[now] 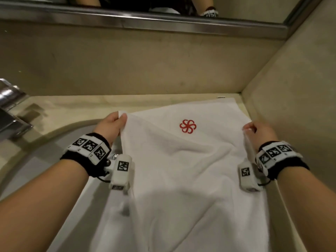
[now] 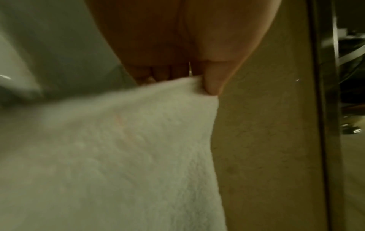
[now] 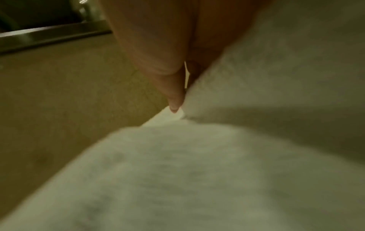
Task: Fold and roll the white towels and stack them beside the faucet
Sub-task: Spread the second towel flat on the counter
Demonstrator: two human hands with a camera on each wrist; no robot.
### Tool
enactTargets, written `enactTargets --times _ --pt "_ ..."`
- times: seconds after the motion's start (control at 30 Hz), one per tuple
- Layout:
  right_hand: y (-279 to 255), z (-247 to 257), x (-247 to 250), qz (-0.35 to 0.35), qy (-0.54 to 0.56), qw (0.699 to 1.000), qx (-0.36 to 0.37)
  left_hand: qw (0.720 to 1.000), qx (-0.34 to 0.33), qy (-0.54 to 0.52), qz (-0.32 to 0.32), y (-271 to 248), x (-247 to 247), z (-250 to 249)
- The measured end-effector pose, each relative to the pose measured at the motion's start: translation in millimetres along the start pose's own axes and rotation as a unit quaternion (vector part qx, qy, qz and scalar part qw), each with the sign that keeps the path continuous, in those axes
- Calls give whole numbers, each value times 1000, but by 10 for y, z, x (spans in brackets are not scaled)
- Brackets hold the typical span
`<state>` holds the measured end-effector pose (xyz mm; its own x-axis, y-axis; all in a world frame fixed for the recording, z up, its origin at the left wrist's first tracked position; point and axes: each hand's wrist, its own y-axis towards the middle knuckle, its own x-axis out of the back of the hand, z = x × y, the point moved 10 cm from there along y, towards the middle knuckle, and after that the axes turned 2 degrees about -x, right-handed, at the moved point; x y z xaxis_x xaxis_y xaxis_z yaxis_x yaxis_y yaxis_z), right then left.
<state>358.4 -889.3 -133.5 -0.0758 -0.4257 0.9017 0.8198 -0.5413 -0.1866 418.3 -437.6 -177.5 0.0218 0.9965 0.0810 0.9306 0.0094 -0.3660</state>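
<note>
Early going: left hand (image 1: 111, 124) and right hand (image 1: 260, 130) each pinch an edge of the white towel (image 1: 181, 170), first fold underway; rolling, stacking beside the faucet (image 1: 11, 110) remain

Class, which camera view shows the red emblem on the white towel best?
The head view: the red emblem lies sharp and unobstructed on the white towel. Both wrist views show only blurred towel cloth near the fingers, with no emblem.
</note>
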Motion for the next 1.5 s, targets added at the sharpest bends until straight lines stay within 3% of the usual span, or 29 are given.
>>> enactTargets --times 0.17,0.23,0.33,0.43,0.5,0.6,0.8,0.9,0.97,1.07,1.13,1.3,1.37,1.43,1.5 --pt "217 132 -42 4 24 999 -24 988 -63 -110 93 43 -130 -413" --pt "263 52 -18 14 -7 999 -38 993 -30 -84 78 64 -67 -323" --pt "285 -25 -29 55 -56 995 -67 998 60 33 5 118 163 41" --pt "214 -49 -68 67 -133 984 -102 991 89 96 -8 143 264 201" --pt "148 30 -58 56 -229 968 -84 989 92 114 -9 160 281 234" --pt "191 130 -96 56 -281 958 -23 987 89 133 -15 183 267 214" --pt "160 156 -51 68 -213 975 -3 985 81 150 -34 94 278 169" --pt "-147 81 133 43 -134 990 16 968 37 242 -57 -152 308 37" --pt "-504 96 300 23 -106 993 54 954 -5 298 -28 -470 187 -100" --pt "-1148 65 370 55 -91 987 123 941 -61 318 94 -1096 -230 -164" --pt "-1676 -15 339 89 -75 980 164 914 -105 347 181 -1653 -550 -155" --pt "-3177 -313 -7 177 -95 937 284 763 -203 509 342 -3024 -1208 297" --pt "-3713 -442 -286 221 -105 916 317 707 -219 567 363 -3366 -1327 615" --pt "-4070 -518 -567 237 -117 906 330 681 -244 604 334 -3512 -1367 804" --pt "-4189 -502 -742 199 -135 915 325 701 -256 603 281 -3537 -1334 842"
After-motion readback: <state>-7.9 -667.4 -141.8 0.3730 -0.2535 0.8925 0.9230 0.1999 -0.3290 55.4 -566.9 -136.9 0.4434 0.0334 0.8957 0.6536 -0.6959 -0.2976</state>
